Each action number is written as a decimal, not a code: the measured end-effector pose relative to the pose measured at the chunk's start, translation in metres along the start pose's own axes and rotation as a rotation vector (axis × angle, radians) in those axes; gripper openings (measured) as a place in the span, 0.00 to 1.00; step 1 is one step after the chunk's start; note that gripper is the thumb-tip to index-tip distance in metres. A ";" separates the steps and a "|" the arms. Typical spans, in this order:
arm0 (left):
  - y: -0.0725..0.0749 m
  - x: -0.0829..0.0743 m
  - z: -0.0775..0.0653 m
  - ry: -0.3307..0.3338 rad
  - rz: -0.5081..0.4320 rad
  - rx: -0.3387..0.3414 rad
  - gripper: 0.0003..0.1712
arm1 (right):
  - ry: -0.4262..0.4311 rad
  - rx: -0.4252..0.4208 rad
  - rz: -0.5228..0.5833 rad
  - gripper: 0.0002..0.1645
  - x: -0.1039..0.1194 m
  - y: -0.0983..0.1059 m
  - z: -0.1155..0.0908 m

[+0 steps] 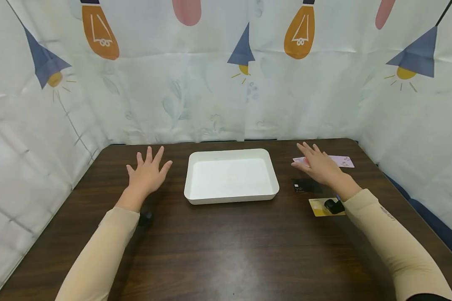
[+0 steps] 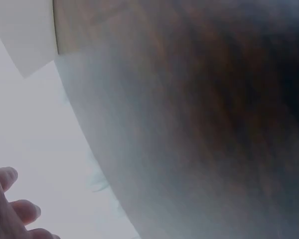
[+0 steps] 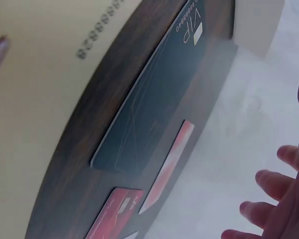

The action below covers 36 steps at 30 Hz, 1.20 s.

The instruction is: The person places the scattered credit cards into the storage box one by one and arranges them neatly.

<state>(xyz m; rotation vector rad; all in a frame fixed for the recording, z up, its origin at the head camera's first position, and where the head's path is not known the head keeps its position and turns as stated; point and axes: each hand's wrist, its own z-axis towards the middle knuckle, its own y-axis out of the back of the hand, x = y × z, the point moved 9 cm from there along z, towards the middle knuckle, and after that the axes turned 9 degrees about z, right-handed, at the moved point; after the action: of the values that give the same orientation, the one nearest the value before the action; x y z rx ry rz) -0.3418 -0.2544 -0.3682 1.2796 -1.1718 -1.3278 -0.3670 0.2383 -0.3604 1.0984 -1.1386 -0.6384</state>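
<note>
My left hand (image 1: pixel 147 175) hovers left of the white tray (image 1: pixel 231 199), fingers spread and holding nothing. On the tray's other side, my right hand (image 1: pixel 318 165) is held over several cards with its fingers extended. Beneath it lies a pink card (image 1: pixel 342 161), partly covered by the hand in the head view. Nearer to me are a black VIP card (image 1: pixel 303 185) and a yellow card (image 1: pixel 318 207), overlapped by the wrist camera. The right wrist view also shows a red card (image 3: pixel 112 214) beyond the black VIP card, and fingertips (image 3: pixel 269 184) apart from the cards.
Everything stands on a dark brown wooden table (image 1: pixel 218 246). A white curtain (image 1: pixel 211 96) printed with lamps and bulbs hangs behind the table and along both sides. Small black wrist cameras (image 1: pixel 145 218) sit under the sleeves.
</note>
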 end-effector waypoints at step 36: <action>-0.011 -0.048 -0.036 -0.189 -0.021 0.043 0.45 | 0.044 0.084 0.340 0.42 -0.014 -0.004 -0.036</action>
<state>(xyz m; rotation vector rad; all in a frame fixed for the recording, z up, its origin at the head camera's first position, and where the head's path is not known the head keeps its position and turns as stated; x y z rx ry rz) -0.3039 -0.2063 -0.3737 1.2203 -1.3265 -1.4710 -0.3379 0.2619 -0.3707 0.9544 -1.2858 -0.3019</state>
